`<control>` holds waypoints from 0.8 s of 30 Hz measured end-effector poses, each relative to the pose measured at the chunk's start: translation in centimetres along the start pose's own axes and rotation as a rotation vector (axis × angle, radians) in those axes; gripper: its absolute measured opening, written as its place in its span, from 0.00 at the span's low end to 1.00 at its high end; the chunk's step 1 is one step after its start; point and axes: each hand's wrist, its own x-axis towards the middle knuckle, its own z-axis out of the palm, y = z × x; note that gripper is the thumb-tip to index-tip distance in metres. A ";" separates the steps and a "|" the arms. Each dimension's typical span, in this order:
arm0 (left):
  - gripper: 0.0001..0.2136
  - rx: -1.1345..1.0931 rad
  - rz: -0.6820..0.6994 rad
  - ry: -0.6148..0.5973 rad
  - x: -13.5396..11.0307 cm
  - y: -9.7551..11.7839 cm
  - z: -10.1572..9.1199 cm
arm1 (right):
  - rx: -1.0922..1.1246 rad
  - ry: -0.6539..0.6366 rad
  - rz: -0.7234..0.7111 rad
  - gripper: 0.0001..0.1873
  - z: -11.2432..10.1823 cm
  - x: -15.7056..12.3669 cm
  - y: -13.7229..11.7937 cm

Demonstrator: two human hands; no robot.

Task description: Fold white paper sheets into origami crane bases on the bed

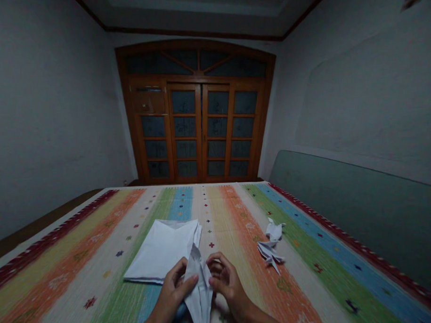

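"What do our hands have hold of?"

"Our left hand (175,287) is nearly closed, pinching a long, narrow, pointed piece of folded white paper (198,294), its thumb laid over the front face and its fingers bent at the left edge."

"And our right hand (228,283)?"

"Half open, with the fingers curled and the thumb tip at the paper's right edge. We cannot tell whether it grips there or merely touches."

"Where is that piece?"

"Between our two hands, low in the middle of our view, its point facing away from us and its lower end running out of sight."

"What else lies near us?"

"A flat, squarish stack of white paper (158,250) just beyond our left hand. Well to the right of our right hand, two small white folded-paper figures (274,231) with pointed parts lie close together, one beyond the other."

"On what?"

"All of those lie on a woven tablecloth (235,226) striped in orange, green, blue, cream and dark red. Past its far edge we face a brown wooden door with glass panes (202,129)."
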 end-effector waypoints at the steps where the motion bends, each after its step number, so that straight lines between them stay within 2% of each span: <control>1: 0.20 -0.008 -0.002 -0.009 0.0 0.0 0.0 | 0.005 -0.004 -0.005 0.27 0.0 0.0 0.0; 4: 0.20 -0.016 0.004 -0.025 0.0 0.2 0.1 | -0.021 -0.005 -0.044 0.26 0.0 -0.1 0.0; 11: 0.22 0.034 0.061 0.016 0.3 0.4 -0.2 | -0.146 0.131 -0.066 0.22 -0.3 0.0 1.1; 14: 0.21 0.073 0.059 0.072 0.4 0.1 -0.3 | -0.178 0.208 -0.059 0.17 -0.2 0.1 1.4; 18: 0.24 0.020 0.001 0.145 0.4 -0.3 -0.2 | -0.176 0.223 -0.018 0.12 -0.1 0.3 1.3; 20: 0.20 0.028 0.024 0.159 0.2 -0.3 -0.2 | -0.203 0.231 -0.027 0.09 -0.1 0.4 1.2; 24: 0.09 0.184 0.074 0.125 0.0 -0.1 -0.4 | -0.270 0.202 -0.021 0.06 -0.3 0.4 0.9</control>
